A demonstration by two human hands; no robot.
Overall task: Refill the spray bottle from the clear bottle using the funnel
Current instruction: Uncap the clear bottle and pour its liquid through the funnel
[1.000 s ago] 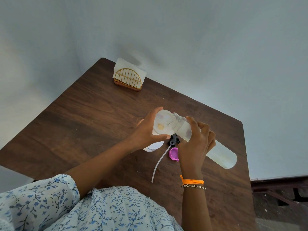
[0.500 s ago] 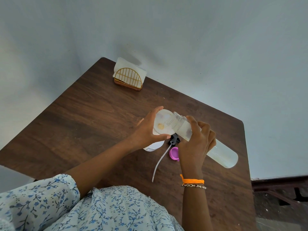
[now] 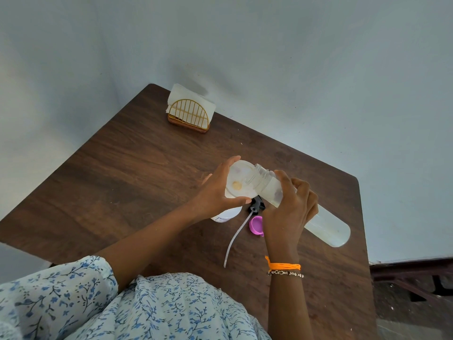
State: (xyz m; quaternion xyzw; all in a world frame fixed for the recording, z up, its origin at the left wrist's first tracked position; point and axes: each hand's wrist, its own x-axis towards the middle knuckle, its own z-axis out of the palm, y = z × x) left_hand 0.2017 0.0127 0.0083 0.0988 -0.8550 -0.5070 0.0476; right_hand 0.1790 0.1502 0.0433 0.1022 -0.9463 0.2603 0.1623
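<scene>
My right hand (image 3: 290, 209) grips the clear bottle (image 3: 326, 228) near its neck and tips it, its open mouth over the rim of the translucent funnel (image 3: 239, 180). My left hand (image 3: 217, 190) curls round the funnel's rim and holds it on the white spray bottle (image 3: 226, 214), which stands on the table, mostly hidden under the hand and funnel. The black spray head (image 3: 257, 206) with its long dip tube (image 3: 235, 239) lies on the table next to the bottle. A purple cap (image 3: 256, 225) lies beside my right wrist.
A gold wire napkin holder (image 3: 190, 116) with white napkins stands at the far corner of the brown wooden table (image 3: 122, 180). A pale wall runs close behind the table. The table's right edge falls off to a dark floor.
The clear bottle and both hands stay almost where they were; the bottle's base has shifted very slightly. No grip has changed.
</scene>
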